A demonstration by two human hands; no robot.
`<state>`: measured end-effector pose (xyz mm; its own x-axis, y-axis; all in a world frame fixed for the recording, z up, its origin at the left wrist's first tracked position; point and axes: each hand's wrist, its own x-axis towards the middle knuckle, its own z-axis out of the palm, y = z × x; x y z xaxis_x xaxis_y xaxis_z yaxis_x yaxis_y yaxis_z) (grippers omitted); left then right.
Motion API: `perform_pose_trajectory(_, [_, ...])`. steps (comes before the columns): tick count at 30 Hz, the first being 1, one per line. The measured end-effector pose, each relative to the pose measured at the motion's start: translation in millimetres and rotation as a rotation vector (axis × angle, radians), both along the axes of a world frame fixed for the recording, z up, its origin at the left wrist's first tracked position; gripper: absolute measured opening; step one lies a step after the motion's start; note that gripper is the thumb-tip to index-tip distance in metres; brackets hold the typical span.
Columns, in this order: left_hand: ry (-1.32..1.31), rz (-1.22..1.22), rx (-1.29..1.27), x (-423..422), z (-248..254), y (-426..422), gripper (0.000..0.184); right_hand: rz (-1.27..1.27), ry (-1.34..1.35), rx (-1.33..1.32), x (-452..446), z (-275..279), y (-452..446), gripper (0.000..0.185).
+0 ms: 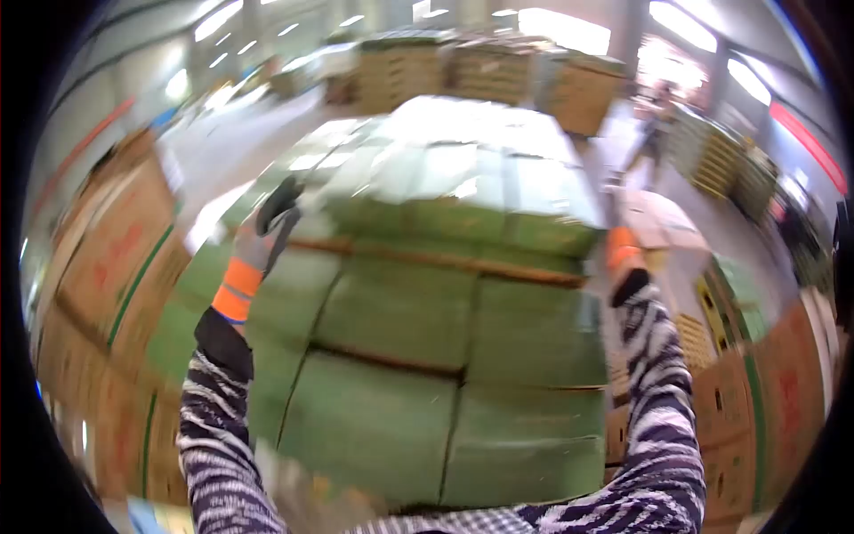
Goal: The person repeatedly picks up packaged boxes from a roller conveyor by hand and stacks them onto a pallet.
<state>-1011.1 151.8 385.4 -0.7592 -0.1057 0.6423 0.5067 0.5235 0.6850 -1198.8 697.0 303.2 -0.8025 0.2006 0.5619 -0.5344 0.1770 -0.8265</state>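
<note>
The left grip [274, 214], in a grey glove with an orange cuff, is at the left side of the upper green layer [458, 222], fingers pointing up and forward; the right grip [617, 209], blurred, is at that layer's right end. I cannot tell how far either is closed, or whether it has hold of the layer. The layer lies between the two arms, glossy on top, above a brown strip [436, 262] and a tall front of green blocks [382, 298] parted by dark seams. Brown cartons [116, 249] with red print and a green strap stand to the left; more strapped cartons [774, 383] stand at lower right, with a pale package [660, 221] just beyond the right forearm. Farther off are stacked loads [400, 76], a blurred person [654, 138] at right, and a red banner [808, 147] on the wall.
</note>
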Motion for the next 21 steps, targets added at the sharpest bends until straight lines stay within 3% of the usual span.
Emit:
perform_pose_trajectory(1, [-0.013,-0.007,0.048,55,-2,6,0.044,-0.014,0.079,0.044,13,8,-9,0.056])
perform_pose_trajectory(3, [0.033,0.047,0.445,169,-29,6,0.046,0.081,0.186,0.128,38,22,-49,0.061])
perform_pose_trajectory(5, [0.223,0.438,0.620,273,-112,-2,0.055,0.247,0.257,0.223,66,33,-106,0.065])
perform_pose_trajectory(7, [0.101,1.252,0.363,387,-249,5,0.071,0.462,0.331,0.328,108,45,-177,0.070])
perform_pose_trajectory(9, [-0.382,1.875,0.455,506,-341,61,0.087,0.725,0.425,0.432,165,56,-256,0.076])
perform_pose_trajectory(11, [-0.397,2.284,0.726,612,-434,101,0.092,0.996,0.557,0.505,236,67,-330,0.081])
perform_pose_trajectory(13, [-0.171,2.355,1.304,663,-409,126,0.095,1.292,0.710,0.589,328,73,-404,0.086])
perform_pose_trajectory(15, [0.060,2.009,1.750,685,-429,131,0.084,1.520,0.904,0.676,427,68,-466,0.091])
perform_pose_trajectory(17, [0.211,1.615,1.931,684,-459,126,0.073,1.629,1.080,0.739,515,38,-517,0.092])
perform_pose_trajectory(18, [0.268,1.455,1.973,678,-472,123,0.067,1.736,0.961,0.782,546,6,-532,0.092])
perform_pose_trajectory(19, [0.312,1.350,1.991,671,-481,120,0.062,1.839,0.838,0.817,572,-26,-545,0.094])
perform_pose_trajectory(21, [0.380,1.220,1.999,665,-491,118,0.052,1.785,0.928,0.996,621,-77,-560,0.097])
